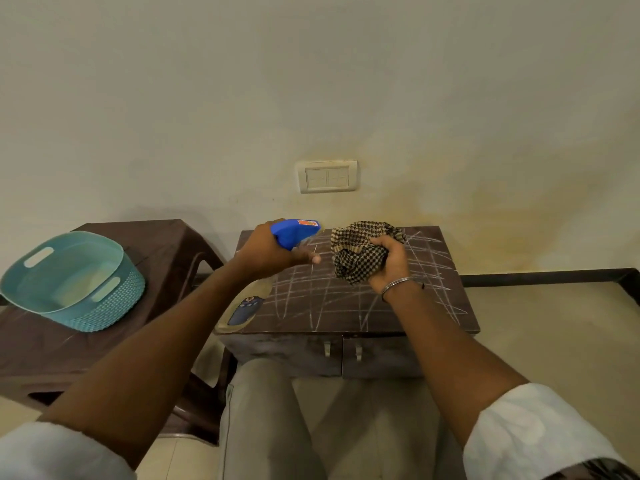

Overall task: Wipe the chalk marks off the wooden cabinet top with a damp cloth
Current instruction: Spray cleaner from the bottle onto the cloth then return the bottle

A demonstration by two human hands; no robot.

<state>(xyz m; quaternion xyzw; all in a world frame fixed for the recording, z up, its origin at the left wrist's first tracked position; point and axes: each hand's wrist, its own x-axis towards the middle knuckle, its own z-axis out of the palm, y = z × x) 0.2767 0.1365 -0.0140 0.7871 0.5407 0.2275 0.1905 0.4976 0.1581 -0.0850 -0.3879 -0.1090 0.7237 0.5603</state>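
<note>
A small dark wooden cabinet (433,317) stands against the wall, its top crossed with white chalk marks (311,299). My left hand (266,252) holds a spray bottle (294,232) by its blue trigger head, nozzle aimed to the right. Its clear body (242,308) hangs below my wrist over the cabinet's left edge. My right hand (389,259) grips a bunched black-and-beige checked cloth (360,251) above the cabinet top, just right of the nozzle. A metal bangle circles my right wrist.
A teal plastic basket (69,282) sits on a brown plastic stool (156,244) left of the cabinet. A switch plate (327,176) is on the wall behind. My legs are close against the cabinet doors, and tiled floor lies to the right.
</note>
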